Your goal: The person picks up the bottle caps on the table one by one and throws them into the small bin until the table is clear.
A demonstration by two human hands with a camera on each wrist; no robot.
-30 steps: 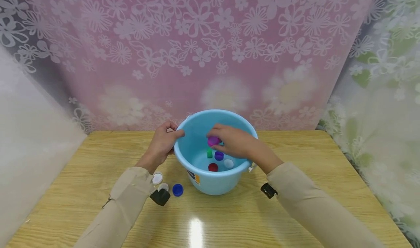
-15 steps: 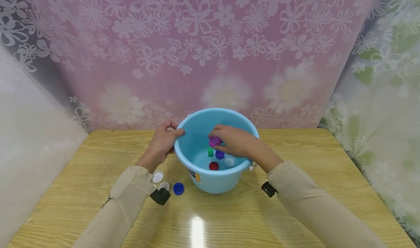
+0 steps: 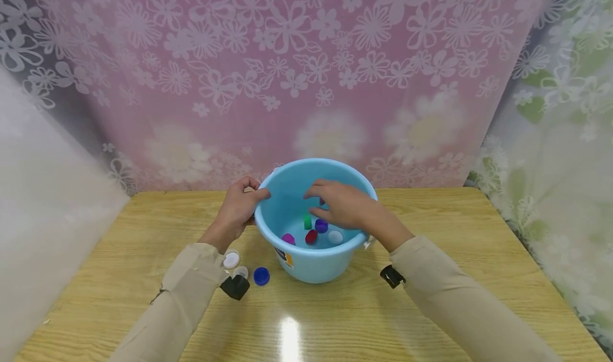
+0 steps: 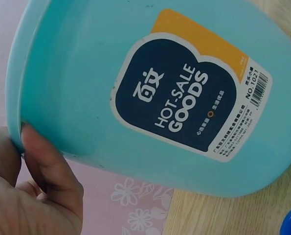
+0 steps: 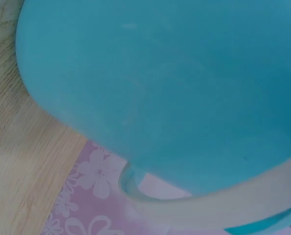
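Observation:
A light blue bucket (image 3: 306, 266) stands on the wooden table, its label (image 4: 179, 93) facing the left wrist camera. My left hand (image 3: 237, 207) pinches the rim at the left, thumb and fingers on either side of the wall. Inside the bucket, my right hand (image 3: 342, 205) hangs with fingers and thumb apart, nothing visible between them. Below it on the bottom lie a green cap (image 3: 307, 222), a purple cap (image 3: 321, 225), a red cap (image 3: 312, 237), a white cap (image 3: 335, 237) and a magenta cap (image 3: 288, 238). The right wrist view shows only the bucket's outside wall.
Left of the bucket, on the table (image 3: 383, 319), lie a blue cap (image 3: 261, 276), a whitish cap (image 3: 241, 272) and a white cap (image 3: 231, 259). The bucket's pale handle (image 5: 204, 208) hangs at its right side. A pink floral curtain (image 3: 306, 85) stands behind.
My right hand has let go of the magenta cap, which now lies at the bucket's front left. The red cap has tipped over slightly. My left hand stays on the rim.

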